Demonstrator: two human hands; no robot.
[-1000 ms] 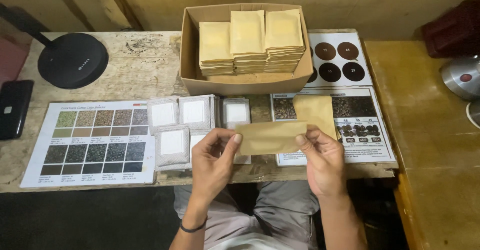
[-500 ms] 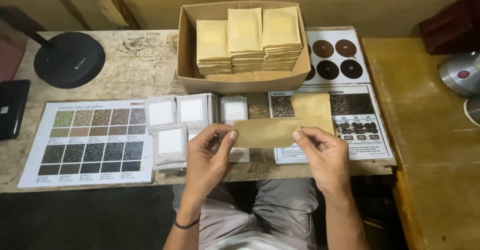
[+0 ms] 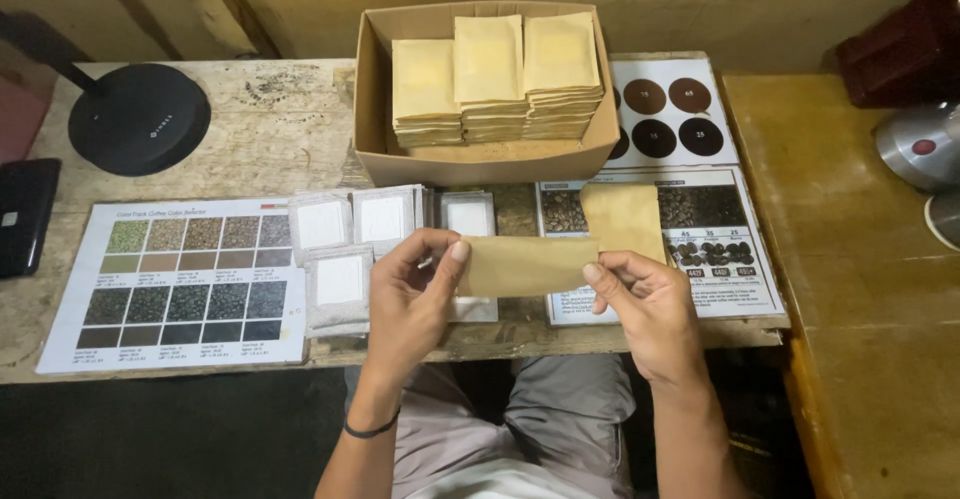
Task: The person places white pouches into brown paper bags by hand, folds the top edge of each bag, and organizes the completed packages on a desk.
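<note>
Holding a brown pouch [image 3: 528, 265], both hands, worn wooden table [image 3: 270, 129], dim room.

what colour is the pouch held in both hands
Plain kraft brown, seen in the head view: the pouch.

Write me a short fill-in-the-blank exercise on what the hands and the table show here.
1. Both hands, left hand and right hand, hold one flat ____ paper pouch.
2. The cardboard box holds ____ stacks of pouches.
3. The white sachets lie to the ____ of the colour chart.

Missing words: brown; three; right
</note>
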